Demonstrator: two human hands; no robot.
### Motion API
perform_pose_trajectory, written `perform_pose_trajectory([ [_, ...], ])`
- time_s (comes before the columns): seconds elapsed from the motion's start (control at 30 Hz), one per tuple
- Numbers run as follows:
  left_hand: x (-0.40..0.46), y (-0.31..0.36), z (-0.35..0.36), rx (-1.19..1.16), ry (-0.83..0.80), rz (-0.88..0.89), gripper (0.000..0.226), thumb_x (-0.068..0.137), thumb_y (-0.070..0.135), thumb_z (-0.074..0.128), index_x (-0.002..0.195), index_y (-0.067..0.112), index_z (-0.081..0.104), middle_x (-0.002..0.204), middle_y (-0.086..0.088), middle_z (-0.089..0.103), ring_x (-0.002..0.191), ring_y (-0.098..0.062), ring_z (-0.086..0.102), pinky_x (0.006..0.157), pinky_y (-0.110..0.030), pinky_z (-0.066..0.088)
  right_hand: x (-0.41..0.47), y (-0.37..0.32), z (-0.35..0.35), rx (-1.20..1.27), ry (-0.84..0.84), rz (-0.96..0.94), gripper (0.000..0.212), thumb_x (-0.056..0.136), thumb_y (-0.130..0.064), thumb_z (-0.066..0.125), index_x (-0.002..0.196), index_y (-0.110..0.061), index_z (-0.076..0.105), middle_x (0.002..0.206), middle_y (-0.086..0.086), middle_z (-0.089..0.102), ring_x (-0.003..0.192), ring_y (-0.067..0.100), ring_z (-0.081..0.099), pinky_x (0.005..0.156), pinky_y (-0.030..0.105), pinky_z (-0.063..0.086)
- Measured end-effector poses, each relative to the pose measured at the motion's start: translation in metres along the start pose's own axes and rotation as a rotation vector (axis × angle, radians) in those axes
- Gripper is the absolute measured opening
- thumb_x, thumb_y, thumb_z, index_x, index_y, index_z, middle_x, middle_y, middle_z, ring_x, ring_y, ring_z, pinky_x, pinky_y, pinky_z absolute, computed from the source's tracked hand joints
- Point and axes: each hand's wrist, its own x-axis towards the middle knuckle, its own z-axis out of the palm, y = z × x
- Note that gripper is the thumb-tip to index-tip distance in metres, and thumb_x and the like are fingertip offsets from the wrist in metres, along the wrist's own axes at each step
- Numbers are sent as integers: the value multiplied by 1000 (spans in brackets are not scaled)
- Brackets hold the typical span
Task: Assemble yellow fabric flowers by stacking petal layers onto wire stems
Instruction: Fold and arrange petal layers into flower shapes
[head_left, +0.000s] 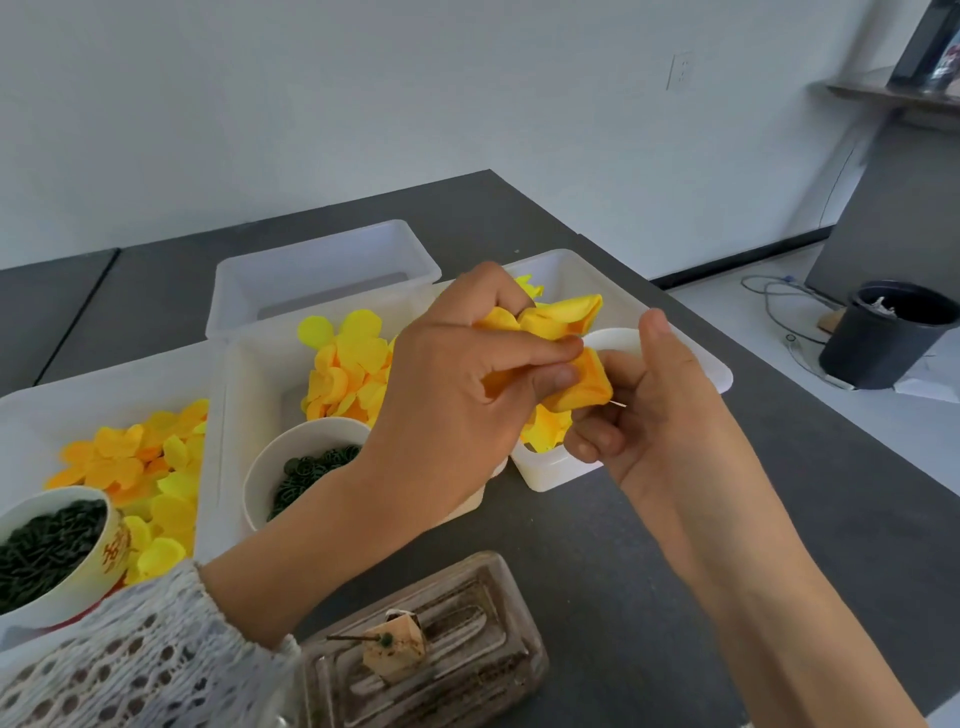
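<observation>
Both hands held one yellow fabric flower (566, 358) above the tabletop (597, 530), over white bins (691, 358). Left hand (457, 395) fingers (550, 376) pinched petals shut; right hand (644, 410) fingers curled round the stem end, wire tip (619, 404) protruding.

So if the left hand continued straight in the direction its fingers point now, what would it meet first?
Probably the right hand: the left hand points rightward across the yellow flower it pinches, and the right hand holds that flower's other side. Depth is uncertain.

Dark grey table (649, 545) bears white bins (322, 270) and a brown tray (467, 649)
</observation>
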Motion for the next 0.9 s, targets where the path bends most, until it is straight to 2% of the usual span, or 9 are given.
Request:
perform_pose_trajectory([
  [0.07, 2, 0, 0, 4, 28, -1, 16, 80, 23, 75, 95, 18, 79, 88, 8, 48, 77, -7, 48, 66, -9, 32, 0, 0, 3, 37, -5, -7, 45, 83, -52, 50, 76, -8, 60, 64, 7, 38, 50, 14, 35, 51, 26, 39],
  [0.17, 6, 0, 0, -13, 54, -19, 13, 81, 20, 76, 93, 18, 79, 86, 12, 46, 77, -5, 48, 67, -7, 32, -2, 0, 3, -102, -50, -100, 28, 80, -38, 61, 66, -13, 59, 69, 17, 31, 57, 18, 35, 58, 43, 33],
  [0.23, 9, 0, -2, -3, 66, -13, 13, 81, 19, 76, 93, 17, 79, 86, 11, 48, 78, -3, 49, 66, -6, 32, -5, 2, 3, -272, -86, -199, 29, 83, -35, 60, 79, -6, 64, 71, 22, 41, 64, 24, 38, 65, 49, 33],
  [0.3, 10, 1, -2, 18, 70, -7, 13, 82, 21, 75, 93, 16, 80, 87, 5, 52, 80, -10, 52, 65, -13, 37, -6, 5, 3, -311, -60, -250, 25, 87, -31, 59, 88, -7, 67, 70, 16, 49, 67, 26, 43, 67, 47, 38],
  [0.37, 11, 3, -1, 25, 78, 1, 12, 83, 21, 74, 92, 15, 80, 87, 0, 53, 80, -14, 53, 62, -19, 40, -6, 7, 3, -291, -20, -265, 24, 88, -30, 57, 88, -8, 67, 67, 9, 51, 67, 24, 46, 69, 45, 40],
  [0.53, 14, 3, -1, 57, 127, 48, 8, 84, 16, 74, 87, 10, 79, 86, -11, 55, 79, -19, 54, 61, -19, 40, -5, 8, 11, -180, 21, -266, 24, 89, -29, 56, 81, -10, 68, 65, 5, 50, 64, 18, 46, 67, 45, 37],
  [0.67, 12, 3, -1, 76, 130, 65, 6, 83, 14, 76, 85, 9, 79, 86, -9, 51, 80, -15, 50, 62, -13, 36, -5, 9, 15, -89, 39, -244, 27, 90, -25, 57, 79, -2, 63, 61, 0, 46, 57, 13, 47, 64, 41, 36],
  [0.8, 13, 4, -1, 69, 152, 73, 4, 83, 15, 76, 83, 11, 78, 87, -6, 49, 81, -9, 46, 63, -12, 36, -7, 6, 19, 17, 41, -206, 30, 87, -26, 55, 83, 3, 63, 65, 6, 48, 55, 14, 45, 60, 28, 44],
  [0.9, 14, 5, -2, 25, 176, 26, 8, 83, 18, 75, 76, 14, 74, 87, 1, 45, 80, -4, 45, 65, -9, 35, -7, 3, 19, 73, 30, -146, 28, 94, -21, 50, 81, 0, 63, 66, 8, 50, 54, 15, 44, 59, 29, 44],
])
